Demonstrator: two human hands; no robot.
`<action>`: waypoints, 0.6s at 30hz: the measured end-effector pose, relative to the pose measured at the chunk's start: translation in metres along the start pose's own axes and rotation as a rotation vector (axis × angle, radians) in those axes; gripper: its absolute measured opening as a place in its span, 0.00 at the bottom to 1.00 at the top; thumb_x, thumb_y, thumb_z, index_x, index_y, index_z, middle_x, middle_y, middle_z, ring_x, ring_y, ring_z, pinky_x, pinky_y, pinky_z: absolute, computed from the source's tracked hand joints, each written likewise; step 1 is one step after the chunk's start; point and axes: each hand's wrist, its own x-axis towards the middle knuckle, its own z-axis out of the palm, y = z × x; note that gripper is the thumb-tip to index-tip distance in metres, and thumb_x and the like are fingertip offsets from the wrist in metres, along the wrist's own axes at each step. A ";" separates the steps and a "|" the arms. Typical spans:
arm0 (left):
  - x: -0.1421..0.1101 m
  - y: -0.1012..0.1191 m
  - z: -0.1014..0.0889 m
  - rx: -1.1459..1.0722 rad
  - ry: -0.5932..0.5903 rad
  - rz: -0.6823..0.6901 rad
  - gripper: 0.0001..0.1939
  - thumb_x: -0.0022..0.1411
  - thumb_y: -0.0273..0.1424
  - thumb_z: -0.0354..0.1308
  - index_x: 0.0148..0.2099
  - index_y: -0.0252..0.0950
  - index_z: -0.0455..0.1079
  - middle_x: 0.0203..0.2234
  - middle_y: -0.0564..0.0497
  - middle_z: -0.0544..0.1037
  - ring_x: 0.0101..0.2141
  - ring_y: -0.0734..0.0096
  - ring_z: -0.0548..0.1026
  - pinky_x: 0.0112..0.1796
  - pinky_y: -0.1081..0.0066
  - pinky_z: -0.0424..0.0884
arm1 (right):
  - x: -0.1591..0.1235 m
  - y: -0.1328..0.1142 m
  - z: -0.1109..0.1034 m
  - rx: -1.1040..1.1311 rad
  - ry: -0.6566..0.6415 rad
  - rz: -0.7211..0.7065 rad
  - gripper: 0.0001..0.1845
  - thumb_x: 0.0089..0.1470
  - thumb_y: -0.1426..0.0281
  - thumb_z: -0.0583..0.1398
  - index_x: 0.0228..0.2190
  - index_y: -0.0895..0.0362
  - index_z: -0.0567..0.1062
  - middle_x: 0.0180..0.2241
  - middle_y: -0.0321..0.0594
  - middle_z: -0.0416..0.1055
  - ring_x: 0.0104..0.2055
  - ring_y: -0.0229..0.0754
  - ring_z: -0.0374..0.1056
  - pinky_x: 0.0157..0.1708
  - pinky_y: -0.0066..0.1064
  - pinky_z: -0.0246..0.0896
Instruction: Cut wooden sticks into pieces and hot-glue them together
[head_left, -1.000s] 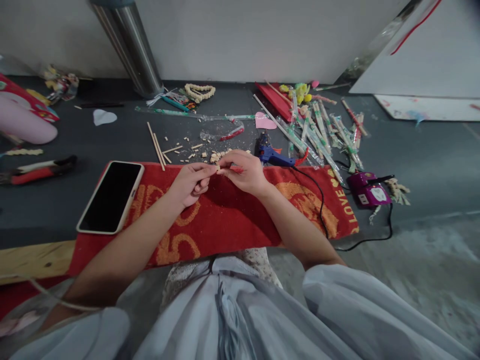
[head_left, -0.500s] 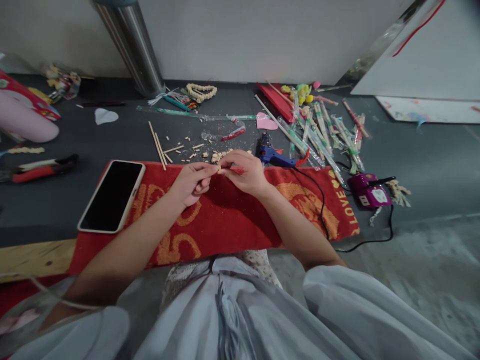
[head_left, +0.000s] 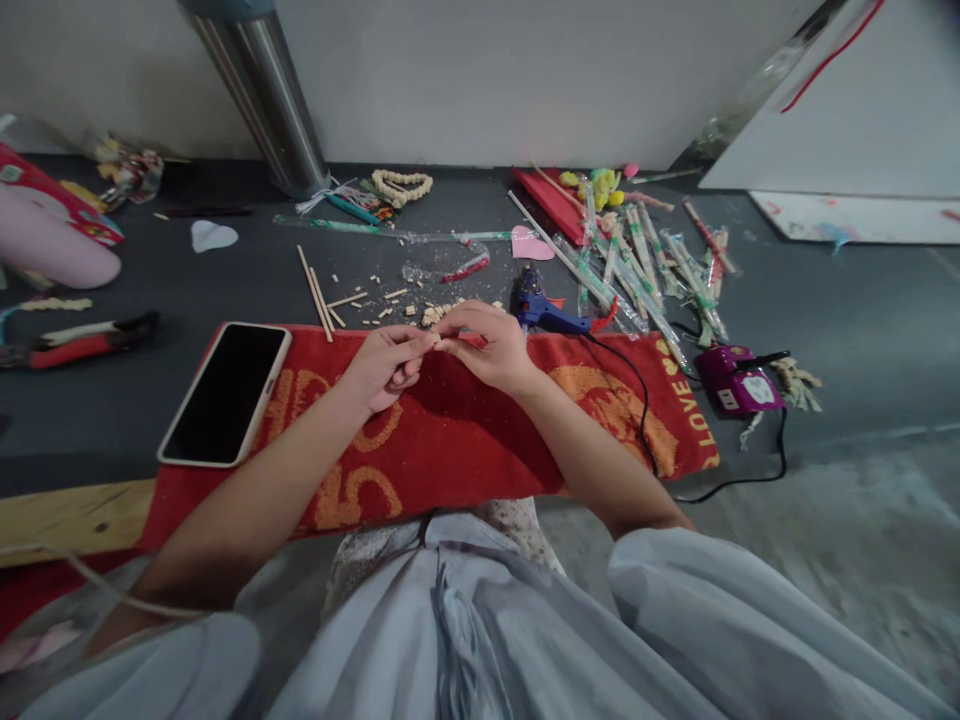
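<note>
The left hand (head_left: 384, 368) pinches a tiny pale piece (head_left: 436, 341) between thumb and forefinger, its other fingers curled in; the right hand (head_left: 487, 345) meets it there, thumb and fingertips closed on the same piece. The piece is above the far edge of the red towel (head_left: 465, 450), near its middle. Just beyond that edge, small wooden bits (head_left: 435, 313) lie scattered on the dark counter (head_left: 97, 410), with a few thin sticks (head_left: 315, 290) to their left. A blue glue gun (head_left: 555, 315) lies at the towel's far edge, right of the hands, its black cord crossing the cloth. On the towel's left end rests a phone (head_left: 225, 395), screen dark; pliers (head_left: 82, 342) lie left of the towel. Farther beyond the towel are a heart-shaped frame (head_left: 403, 188), a pink paper heart (head_left: 531, 243) and plastic-wrapped sticks (head_left: 637, 250). A purple box (head_left: 739, 380) sits just right of the towel.
</note>
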 end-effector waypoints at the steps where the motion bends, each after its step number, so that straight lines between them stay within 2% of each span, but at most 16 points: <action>1: 0.000 0.000 0.000 0.001 -0.004 0.001 0.18 0.35 0.33 0.76 0.24 0.33 0.70 0.06 0.59 0.65 0.08 0.88 0.53 0.11 0.84 0.45 | 0.000 0.001 0.000 0.001 -0.009 0.004 0.08 0.57 0.66 0.63 0.32 0.58 0.76 0.28 0.38 0.75 0.33 0.35 0.71 0.36 0.27 0.65; 11: -0.001 0.000 0.000 0.026 0.008 -0.006 0.18 0.35 0.33 0.76 0.24 0.33 0.70 0.06 0.59 0.64 0.08 0.88 0.53 0.11 0.83 0.45 | -0.001 0.000 -0.002 -0.040 -0.086 0.053 0.12 0.60 0.61 0.59 0.32 0.57 0.74 0.29 0.39 0.75 0.34 0.37 0.70 0.37 0.31 0.65; 18: -0.001 0.005 0.003 0.049 0.059 0.023 0.15 0.38 0.31 0.73 0.26 0.32 0.71 0.07 0.60 0.64 0.08 0.88 0.54 0.12 0.83 0.45 | -0.001 0.001 0.001 -0.071 -0.002 0.014 0.07 0.60 0.67 0.60 0.34 0.58 0.75 0.31 0.40 0.75 0.34 0.36 0.70 0.37 0.28 0.66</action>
